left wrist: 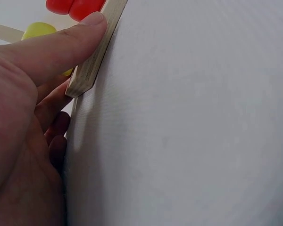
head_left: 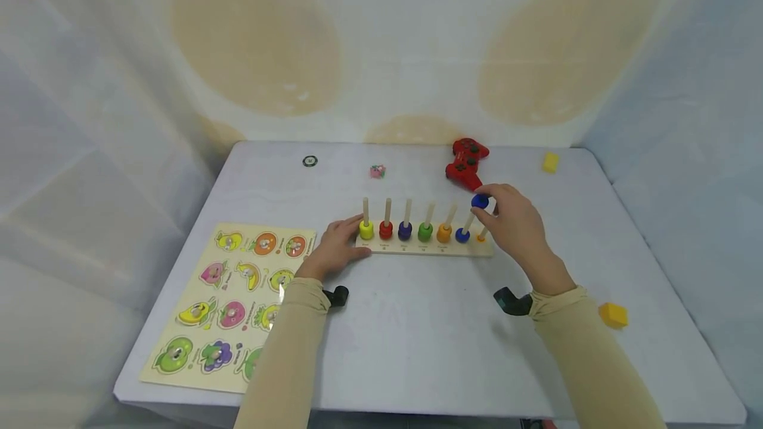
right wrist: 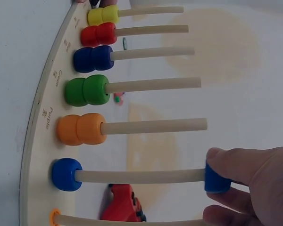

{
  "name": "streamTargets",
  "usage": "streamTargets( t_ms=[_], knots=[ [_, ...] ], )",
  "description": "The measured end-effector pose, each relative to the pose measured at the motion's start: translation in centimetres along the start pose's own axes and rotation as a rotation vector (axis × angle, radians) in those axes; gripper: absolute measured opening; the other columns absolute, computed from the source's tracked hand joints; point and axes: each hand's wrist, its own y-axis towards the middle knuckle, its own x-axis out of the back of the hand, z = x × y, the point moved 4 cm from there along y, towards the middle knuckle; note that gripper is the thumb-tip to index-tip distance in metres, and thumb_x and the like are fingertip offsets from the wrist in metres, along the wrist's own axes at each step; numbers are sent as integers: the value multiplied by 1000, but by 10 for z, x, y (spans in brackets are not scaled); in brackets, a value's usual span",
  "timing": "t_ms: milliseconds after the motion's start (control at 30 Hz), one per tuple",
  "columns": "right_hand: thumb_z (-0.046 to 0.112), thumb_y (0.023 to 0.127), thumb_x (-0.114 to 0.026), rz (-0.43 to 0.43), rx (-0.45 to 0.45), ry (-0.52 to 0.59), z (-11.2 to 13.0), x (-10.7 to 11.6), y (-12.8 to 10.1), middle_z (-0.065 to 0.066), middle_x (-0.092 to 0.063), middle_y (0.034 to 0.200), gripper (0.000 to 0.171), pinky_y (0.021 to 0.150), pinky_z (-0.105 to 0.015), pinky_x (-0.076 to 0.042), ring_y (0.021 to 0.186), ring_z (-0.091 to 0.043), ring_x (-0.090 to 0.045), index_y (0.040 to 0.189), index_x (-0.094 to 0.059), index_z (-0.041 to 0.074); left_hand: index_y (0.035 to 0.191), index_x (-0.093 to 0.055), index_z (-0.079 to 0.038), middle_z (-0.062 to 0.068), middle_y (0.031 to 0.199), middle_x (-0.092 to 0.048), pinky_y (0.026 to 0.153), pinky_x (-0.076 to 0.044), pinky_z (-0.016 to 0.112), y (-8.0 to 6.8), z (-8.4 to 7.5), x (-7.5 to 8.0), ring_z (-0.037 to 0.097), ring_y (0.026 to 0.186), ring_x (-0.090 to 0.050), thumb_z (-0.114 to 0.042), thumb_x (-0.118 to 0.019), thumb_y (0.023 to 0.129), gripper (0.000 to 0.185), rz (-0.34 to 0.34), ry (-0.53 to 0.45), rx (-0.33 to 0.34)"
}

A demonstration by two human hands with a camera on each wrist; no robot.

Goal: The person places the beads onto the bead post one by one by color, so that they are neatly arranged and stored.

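Note:
A wooden peg board (head_left: 411,249) stands mid-table with a row of upright pegs. My left hand (head_left: 335,248) holds its left end, thumb (left wrist: 78,44) along the front edge and fingers behind. Between thumb and fingertips, my right hand (head_left: 520,227) pinches a blue bead (right wrist: 215,180) right at the top of the sixth peg (right wrist: 141,176). Another blue bead (right wrist: 66,174) sits at that peg's base. Pairs of yellow, red, dark blue, green and orange beads (right wrist: 81,129) fill the other pegs' bases. The last peg, at the right end, carries an orange ring (right wrist: 54,217) low down.
A fruit puzzle board (head_left: 197,283) lies at the left, partly under the left sleeve. Behind the pegs are a red game controller (head_left: 466,163), a small pink figure (head_left: 377,171) and a round chip (head_left: 310,161). Yellow blocks (head_left: 613,315) lie at right front and back right.

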Motion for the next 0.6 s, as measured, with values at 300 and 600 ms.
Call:
streamTargets(
  t_ms=[300,600],
  knots=[
    [30,96,-72,159,-60,-128,1,-6,1,-20,-59,144,51,88,-54,-60,123,-40,-62,142,-58,13,160,-37,-24,-10,169,-27,129,-18,54,-2,-1,-4,30,157,-18,-39,-74,93,78,19,-26,15],
    [28,96,-71,104,-57,-96,3,2,-2,-20,-57,145,51,82,-49,-62,111,-37,-66,142,-57,11,160,-36,-24,-10,169,-27,129,-18,55,-1,-2,-3,30,157,-17,-39,-73,93,78,12,-15,8]
  ],
)
